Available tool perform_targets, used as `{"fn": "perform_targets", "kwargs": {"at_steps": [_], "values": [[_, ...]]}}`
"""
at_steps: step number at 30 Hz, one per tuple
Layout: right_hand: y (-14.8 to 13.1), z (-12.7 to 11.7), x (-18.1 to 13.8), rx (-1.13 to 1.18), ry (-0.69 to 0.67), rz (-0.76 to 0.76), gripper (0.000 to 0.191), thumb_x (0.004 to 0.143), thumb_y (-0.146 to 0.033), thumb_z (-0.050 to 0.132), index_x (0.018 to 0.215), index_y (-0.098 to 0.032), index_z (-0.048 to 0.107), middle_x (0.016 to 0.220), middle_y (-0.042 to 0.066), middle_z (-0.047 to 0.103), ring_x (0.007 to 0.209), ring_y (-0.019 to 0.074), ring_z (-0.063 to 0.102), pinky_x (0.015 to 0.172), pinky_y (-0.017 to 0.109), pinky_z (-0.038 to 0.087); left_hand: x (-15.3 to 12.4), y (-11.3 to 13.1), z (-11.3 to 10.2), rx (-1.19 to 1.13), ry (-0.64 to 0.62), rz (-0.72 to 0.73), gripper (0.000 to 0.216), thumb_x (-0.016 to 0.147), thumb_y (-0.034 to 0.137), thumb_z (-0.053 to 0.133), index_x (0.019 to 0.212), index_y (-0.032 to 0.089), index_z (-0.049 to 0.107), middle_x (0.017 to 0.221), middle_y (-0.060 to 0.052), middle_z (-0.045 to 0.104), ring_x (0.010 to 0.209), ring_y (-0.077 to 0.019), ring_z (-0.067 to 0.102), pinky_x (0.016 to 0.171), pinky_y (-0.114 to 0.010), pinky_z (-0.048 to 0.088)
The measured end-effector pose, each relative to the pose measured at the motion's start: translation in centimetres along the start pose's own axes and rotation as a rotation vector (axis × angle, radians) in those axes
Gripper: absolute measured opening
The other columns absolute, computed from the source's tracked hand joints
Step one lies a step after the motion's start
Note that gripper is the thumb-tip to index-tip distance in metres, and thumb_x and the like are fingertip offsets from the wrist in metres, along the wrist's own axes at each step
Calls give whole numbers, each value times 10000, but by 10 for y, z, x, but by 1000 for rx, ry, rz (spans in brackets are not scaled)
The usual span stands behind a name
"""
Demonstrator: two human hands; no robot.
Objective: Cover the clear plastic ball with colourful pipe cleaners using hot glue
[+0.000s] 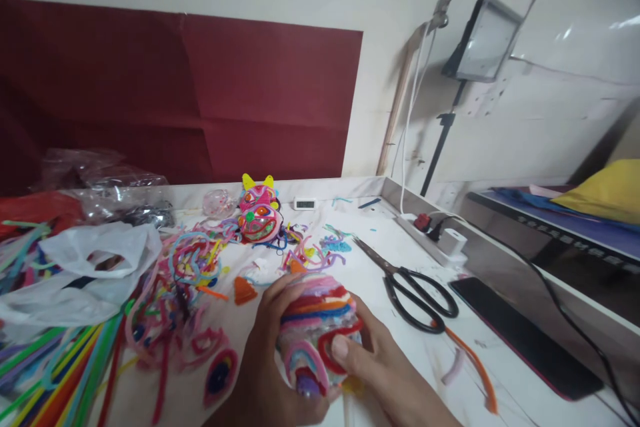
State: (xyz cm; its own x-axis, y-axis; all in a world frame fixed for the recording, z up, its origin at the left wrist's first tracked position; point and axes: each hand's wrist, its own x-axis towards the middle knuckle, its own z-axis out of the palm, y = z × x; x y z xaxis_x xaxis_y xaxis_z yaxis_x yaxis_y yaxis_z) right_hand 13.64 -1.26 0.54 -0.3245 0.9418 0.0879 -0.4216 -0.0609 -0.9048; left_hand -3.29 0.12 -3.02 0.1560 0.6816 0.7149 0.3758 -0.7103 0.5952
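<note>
Both hands hold a round ball (315, 330) wrapped in colourful pipe cleaners, low in the middle of the view. My left hand (265, 360) cups its left side with the fingers curled round it. My right hand (380, 363) grips its right side, thumb pressed on a red loop at the front. A finished pipe-cleaner ball with a face and yellow ears (259, 213) stands further back on the white table (500, 387). Loose bent pipe cleaners (185, 280) lie left of my hands.
Black scissors (410, 283) lie right of the ball, an orange pipe cleaner (475, 363) beyond them. A dark phone (525, 337) and a power strip (435, 237) sit at the right edge. White plastic bags (85, 273) and straight pipe cleaners (55, 367) crowd the left.
</note>
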Motion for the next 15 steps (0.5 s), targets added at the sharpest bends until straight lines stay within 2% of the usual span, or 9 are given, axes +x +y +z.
{"fn": "perform_targets", "kwargs": {"at_steps": [4, 7, 9, 12, 15], "values": [[-2, 1, -2, 16, -72, -8, 900, 626, -569, 884, 1368, -227, 505, 1187, 122, 710, 1093, 342, 683, 948, 461, 527, -1, -8, -7, -180, 7, -160, 983, 582, 229, 851, 1439, 370, 389, 1335, -89, 594, 1156, -379, 638, 954, -488, 554], [0, 2, -3, 41, -63, -8, 1118, 517, -494, 959, 1455, -259, 397, 1250, 138, 682, 1114, 360, 679, 941, 486, 532, -4, -14, -12, -364, 16, -252, 913, 599, 259, 861, 1414, 340, 457, 1288, -93, 666, 1105, -388, 677, 892, -476, 586], [3, 3, -2, 86, -31, -28, 1133, 500, -405, 979, 1455, -258, 387, 1321, 151, 647, 1156, 369, 662, 959, 491, 530, -4, -14, -12, -473, 12, -334, 849, 600, 350, 866, 1373, 293, 519, 1304, -111, 661, 1138, -412, 656, 917, -497, 577], [7, 4, 0, 130, -22, -79, 1036, 501, -292, 975, 1395, -251, 453, 1326, 145, 655, 1140, 368, 679, 997, 493, 515, -5, -10, -6, -562, 104, -451, 808, 606, 472, 854, 1332, 286, 549, 1344, -103, 636, 1201, -416, 611, 949, -505, 570], [7, 2, 2, 116, -26, -108, 979, 481, -255, 981, 1342, -258, 516, 1288, 128, 682, 1116, 368, 693, 1002, 490, 516, -5, -12, 1, -648, 135, -494, 766, 616, 441, 869, 1309, 318, 565, 1348, -74, 644, 1223, -396, 604, 931, -478, 596]]}}
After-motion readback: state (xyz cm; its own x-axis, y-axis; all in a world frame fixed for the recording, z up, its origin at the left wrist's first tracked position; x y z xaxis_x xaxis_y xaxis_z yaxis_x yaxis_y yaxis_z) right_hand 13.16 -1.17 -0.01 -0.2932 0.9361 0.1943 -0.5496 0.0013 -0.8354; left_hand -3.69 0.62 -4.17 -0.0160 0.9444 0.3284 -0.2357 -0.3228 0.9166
